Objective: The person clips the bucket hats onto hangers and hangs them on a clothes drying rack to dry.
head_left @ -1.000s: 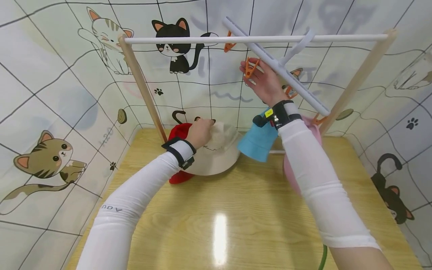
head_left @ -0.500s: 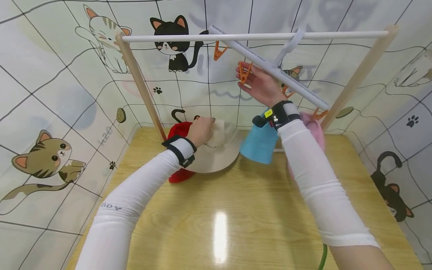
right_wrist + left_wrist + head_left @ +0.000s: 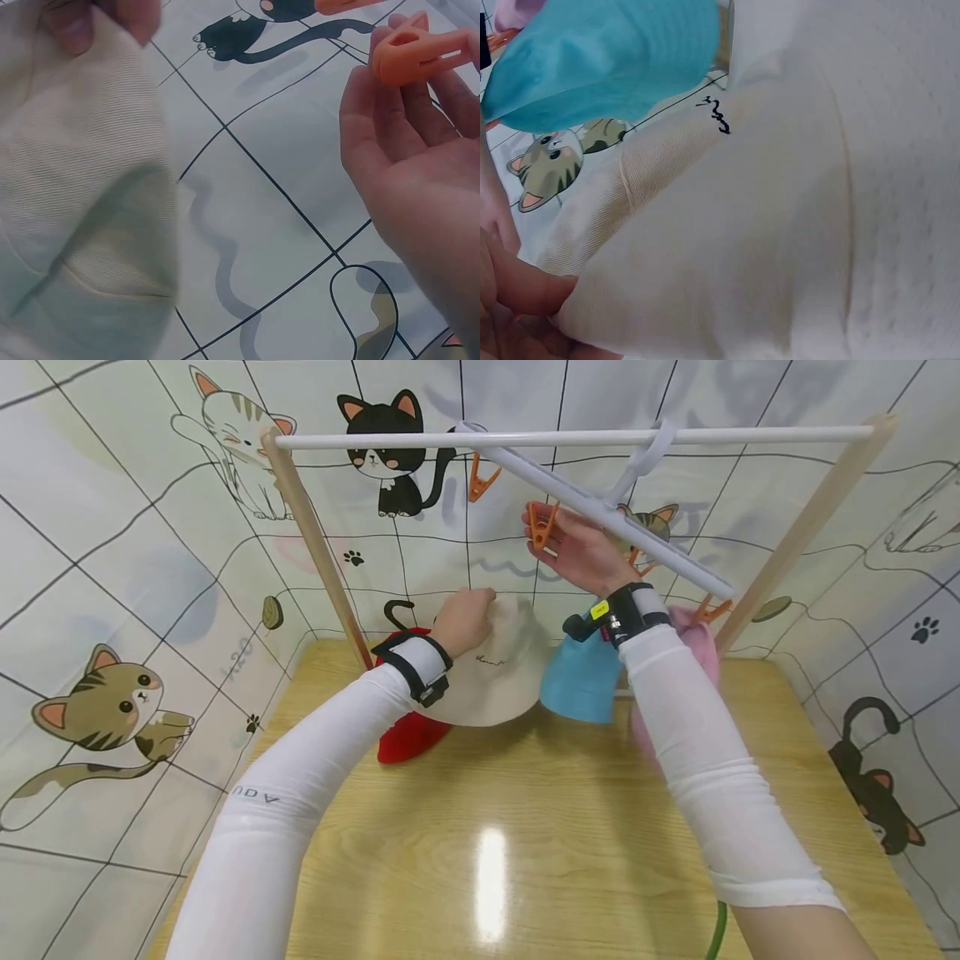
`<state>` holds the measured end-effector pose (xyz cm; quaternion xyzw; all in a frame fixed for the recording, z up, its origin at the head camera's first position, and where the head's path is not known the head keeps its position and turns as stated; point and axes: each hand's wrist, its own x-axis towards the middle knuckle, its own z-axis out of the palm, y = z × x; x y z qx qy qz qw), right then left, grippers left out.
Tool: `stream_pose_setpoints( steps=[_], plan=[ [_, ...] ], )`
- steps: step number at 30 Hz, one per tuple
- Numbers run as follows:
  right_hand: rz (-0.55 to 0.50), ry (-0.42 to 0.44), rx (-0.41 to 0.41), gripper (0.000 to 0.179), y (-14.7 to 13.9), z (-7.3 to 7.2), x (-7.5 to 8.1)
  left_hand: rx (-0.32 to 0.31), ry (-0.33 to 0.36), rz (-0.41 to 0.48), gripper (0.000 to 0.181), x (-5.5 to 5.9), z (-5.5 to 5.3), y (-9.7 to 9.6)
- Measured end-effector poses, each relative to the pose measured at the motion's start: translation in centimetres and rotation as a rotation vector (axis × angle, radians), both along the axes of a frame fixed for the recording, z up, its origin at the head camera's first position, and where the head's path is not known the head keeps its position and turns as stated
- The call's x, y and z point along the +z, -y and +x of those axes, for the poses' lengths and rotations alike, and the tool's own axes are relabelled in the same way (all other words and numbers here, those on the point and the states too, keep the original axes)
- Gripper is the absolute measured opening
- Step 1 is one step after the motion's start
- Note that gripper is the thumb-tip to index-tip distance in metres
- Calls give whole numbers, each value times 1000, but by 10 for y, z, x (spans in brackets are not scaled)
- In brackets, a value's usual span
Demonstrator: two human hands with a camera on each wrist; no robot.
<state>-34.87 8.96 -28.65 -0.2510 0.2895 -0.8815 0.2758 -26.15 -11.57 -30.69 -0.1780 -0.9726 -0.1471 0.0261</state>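
Note:
At its crown, my left hand (image 3: 465, 622) pinches a beige bucket hat (image 3: 502, 681), with the brim hanging down. Thumb and fingers grip the cloth at the lower left of the left wrist view, where the hat (image 3: 742, 225) fills most of the picture. My right hand (image 3: 581, 550) is raised under a white clip hanger (image 3: 600, 512), its fingers curled at an orange clip (image 3: 542, 528). The right wrist view shows the fingers behind that clip (image 3: 409, 56); the thumb is not clearly seen. A blue bucket hat (image 3: 585, 685) hangs from the hanger, partly behind my right wrist.
The hanger hooks over a white rail (image 3: 375, 441) between wooden posts. Another orange clip (image 3: 480, 481) hangs at its left end. A pink hat (image 3: 693, 639) hangs at the right, partly behind my sleeve. A red hat (image 3: 408, 739) lies on the wooden table (image 3: 420, 843).
My left hand has lifted the beige hat up and slightly right, baring more of the red hat. The hanger's left end has swung left and down, and my right hand has shifted slightly with it.

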Motion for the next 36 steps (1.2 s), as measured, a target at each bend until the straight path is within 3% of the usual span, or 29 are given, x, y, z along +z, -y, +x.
stream_pose_setpoints(
  steps=[8, 18, 29, 36],
  plan=[
    [-38, -26, 75, 30, 2, -2, -2, -23, 11, 26, 35, 20, -2, -16],
    [-33, -76, 216, 27, -5, -3, -1, -60, 119, 79, 34, 25, -10, -21],
    [-8, -177, 171, 23, -7, -7, -4, -51, 137, 157, 29, 38, -7, -32],
    [24, -207, 112, 21, -9, -7, -6, -10, 148, 245, 32, 50, -7, -35]
  ],
)
